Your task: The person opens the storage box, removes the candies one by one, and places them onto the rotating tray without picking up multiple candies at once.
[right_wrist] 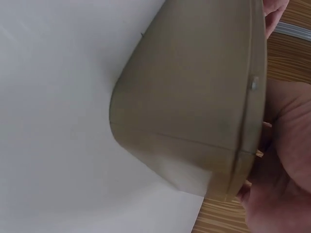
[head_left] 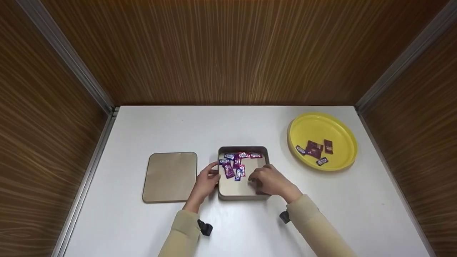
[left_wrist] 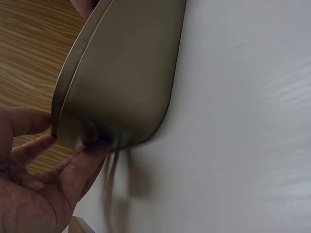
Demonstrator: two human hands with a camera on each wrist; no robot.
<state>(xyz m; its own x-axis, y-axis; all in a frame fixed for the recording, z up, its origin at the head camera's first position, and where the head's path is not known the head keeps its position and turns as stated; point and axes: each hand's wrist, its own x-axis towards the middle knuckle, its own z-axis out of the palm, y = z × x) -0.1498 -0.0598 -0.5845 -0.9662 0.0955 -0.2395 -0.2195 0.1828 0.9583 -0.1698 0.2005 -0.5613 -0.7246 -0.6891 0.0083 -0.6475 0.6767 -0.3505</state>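
An uncovered metal tin stands mid-table, with several small purple, blue and pink wrapped candies toward its back and left. My left hand holds the tin's left side; in the left wrist view its fingers press the outer wall and reach the rim. Over the tin's right wall, my right hand reaches inside with curled fingers. Beneath them shows a dark maroon-wrapped candy, mostly covered by the hand. The right wrist view has that hand behind the rim, fingertips largely hidden.
A flat, rounded-square metal lid lies left of the tin. To the right is a round yellow tray with several maroon packets and small purple candies. Wood-grain panels enclose the white table at back and sides.
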